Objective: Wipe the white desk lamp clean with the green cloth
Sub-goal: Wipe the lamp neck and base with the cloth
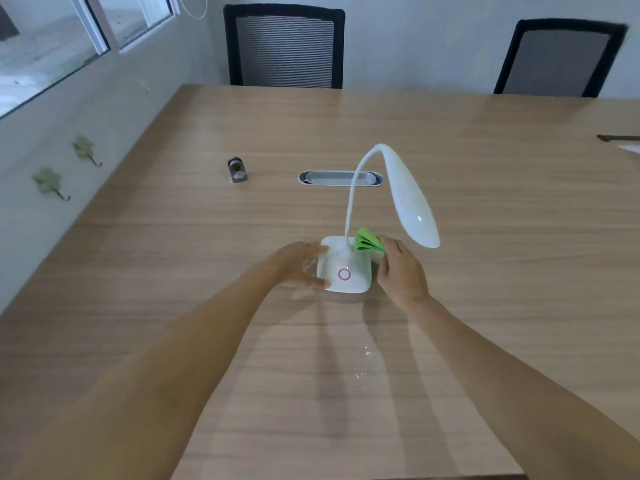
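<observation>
The wooden worktop fills most of the view, with two black mesh chairs pushed in along its far edge at twelve and one o'clock. Near the middle stands the white desk lamp, its square base flat on the wood, the thin neck rising from the base's far side and curving over so the long head hangs toward three o'clock. The left hand braces the base at nine o'clock, fingers spread against its side. The right hand sits at three o'clock, fingers pinched shut on the folded green cloth, which touches the base's far right corner beside the neck. The likely trouble: a hard swipe could bend the neck or tip the top-heavy lamp, and the low head crowds the right hand's path. A cable grommet and a small metal object lie well beyond, out of the way.
</observation>
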The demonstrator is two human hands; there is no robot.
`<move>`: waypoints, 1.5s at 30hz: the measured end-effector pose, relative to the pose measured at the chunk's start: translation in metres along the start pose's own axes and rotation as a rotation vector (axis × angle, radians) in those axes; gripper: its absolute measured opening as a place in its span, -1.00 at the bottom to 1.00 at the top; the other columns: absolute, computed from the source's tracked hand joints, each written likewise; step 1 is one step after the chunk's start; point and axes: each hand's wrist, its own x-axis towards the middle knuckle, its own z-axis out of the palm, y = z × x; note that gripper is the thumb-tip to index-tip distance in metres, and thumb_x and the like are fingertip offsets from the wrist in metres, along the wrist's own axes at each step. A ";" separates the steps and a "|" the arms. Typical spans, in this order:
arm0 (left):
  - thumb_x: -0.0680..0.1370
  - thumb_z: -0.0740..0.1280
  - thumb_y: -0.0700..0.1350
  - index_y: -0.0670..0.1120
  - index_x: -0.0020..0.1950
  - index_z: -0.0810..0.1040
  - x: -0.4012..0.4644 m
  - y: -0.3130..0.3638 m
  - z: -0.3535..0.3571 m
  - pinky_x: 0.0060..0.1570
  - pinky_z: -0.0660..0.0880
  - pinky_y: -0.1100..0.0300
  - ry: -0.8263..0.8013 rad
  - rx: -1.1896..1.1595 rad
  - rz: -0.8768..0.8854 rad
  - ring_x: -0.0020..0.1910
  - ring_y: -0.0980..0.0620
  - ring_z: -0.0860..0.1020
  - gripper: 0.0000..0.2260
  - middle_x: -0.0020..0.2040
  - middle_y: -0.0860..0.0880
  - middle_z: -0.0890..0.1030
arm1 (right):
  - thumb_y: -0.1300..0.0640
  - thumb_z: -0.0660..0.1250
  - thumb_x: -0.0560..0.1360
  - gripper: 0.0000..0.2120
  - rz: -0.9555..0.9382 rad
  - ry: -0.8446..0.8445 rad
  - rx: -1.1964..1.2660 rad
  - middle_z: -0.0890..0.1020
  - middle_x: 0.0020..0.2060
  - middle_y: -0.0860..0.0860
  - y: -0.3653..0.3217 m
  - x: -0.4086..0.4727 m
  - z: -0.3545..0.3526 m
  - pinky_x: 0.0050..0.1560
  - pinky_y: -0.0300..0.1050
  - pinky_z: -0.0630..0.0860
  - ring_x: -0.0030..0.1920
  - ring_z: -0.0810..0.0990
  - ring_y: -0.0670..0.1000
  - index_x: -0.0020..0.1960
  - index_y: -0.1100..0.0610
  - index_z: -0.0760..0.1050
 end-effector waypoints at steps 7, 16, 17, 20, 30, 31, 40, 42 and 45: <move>0.38 0.41 0.24 -0.01 0.54 0.19 0.000 0.000 0.008 0.49 0.09 0.15 0.055 0.064 0.014 0.55 0.04 0.14 -0.18 0.57 0.06 0.17 | 0.25 0.18 0.39 -0.57 -0.053 -0.242 0.261 0.64 0.04 0.13 -0.014 0.010 -0.012 0.10 -0.02 0.51 0.03 0.56 0.11 0.25 0.13 0.48; 0.41 0.36 0.26 -0.01 0.57 0.12 -0.010 0.006 0.009 0.49 0.06 0.17 0.022 0.022 -0.019 0.56 0.08 0.13 -0.17 0.58 0.10 0.13 | 0.30 0.06 0.33 -0.46 -0.345 -0.264 -0.046 0.63 0.16 0.05 0.007 -0.024 -0.012 0.08 0.12 0.50 0.01 0.53 0.25 0.23 0.04 0.50; 0.42 0.36 0.24 0.00 0.57 0.10 -0.011 0.006 0.008 0.50 0.05 0.17 0.002 0.008 -0.018 0.56 0.08 0.12 -0.18 0.58 0.11 0.11 | 0.31 0.06 0.31 -0.46 -0.358 -0.248 -0.032 0.64 0.14 0.06 0.007 -0.024 -0.016 0.08 0.11 0.50 0.01 0.54 0.24 0.22 0.06 0.51; 0.44 0.36 0.22 0.03 0.58 0.06 -0.013 0.005 0.004 0.50 0.06 0.15 -0.051 -0.021 -0.022 0.57 0.05 0.11 -0.19 0.59 0.13 0.07 | 0.38 0.10 0.32 -0.47 -0.369 -0.203 -0.002 0.64 0.13 0.12 -0.003 -0.009 -0.018 0.14 0.09 0.50 0.07 0.54 0.24 0.23 0.10 0.50; 0.41 0.36 0.26 0.06 0.57 0.06 -0.011 0.002 0.004 0.49 0.11 0.13 -0.045 0.031 -0.018 0.56 0.04 0.14 -0.17 0.58 0.17 0.07 | 0.43 0.09 0.40 -0.48 -0.343 -0.405 -0.006 0.54 0.28 0.07 -0.005 -0.017 -0.005 0.32 -0.13 0.35 0.31 0.46 0.10 0.29 0.11 0.46; 0.41 0.36 0.26 0.06 0.58 0.05 -0.011 0.002 0.004 0.49 0.11 0.13 -0.046 0.036 -0.018 0.56 0.04 0.14 -0.16 0.58 0.18 0.07 | 0.42 0.09 0.40 -0.48 -0.358 -0.406 0.003 0.55 0.27 0.07 -0.002 -0.024 -0.010 0.31 -0.12 0.38 0.29 0.48 0.11 0.28 0.10 0.47; 0.44 0.35 0.23 0.04 0.58 0.05 -0.015 0.007 0.001 0.47 0.10 0.17 -0.044 0.046 -0.003 0.56 0.04 0.13 -0.18 0.59 0.14 0.06 | 0.43 0.12 0.38 -0.45 -0.294 -0.375 0.028 0.53 0.29 0.08 -0.013 0.011 -0.009 0.31 -0.05 0.42 0.29 0.48 0.11 0.30 0.07 0.44; 0.44 0.34 0.25 0.06 0.58 0.04 -0.014 0.006 0.001 0.47 0.10 0.15 -0.057 0.055 -0.010 0.56 0.04 0.13 -0.18 0.59 0.16 0.05 | 0.43 0.12 0.40 -0.46 -0.284 -0.406 0.021 0.51 0.32 0.06 -0.016 0.009 -0.003 0.33 -0.03 0.40 0.31 0.46 0.11 0.31 0.08 0.43; 0.42 0.35 0.26 0.07 0.58 0.03 -0.013 0.006 0.000 0.48 0.08 0.14 -0.059 0.045 -0.015 0.56 0.06 0.11 -0.17 0.58 0.18 0.04 | 0.42 0.11 0.43 -0.47 -0.283 -0.389 -0.012 0.48 0.34 0.04 -0.012 -0.009 -0.002 0.36 -0.18 0.27 0.37 0.40 0.06 0.32 0.09 0.43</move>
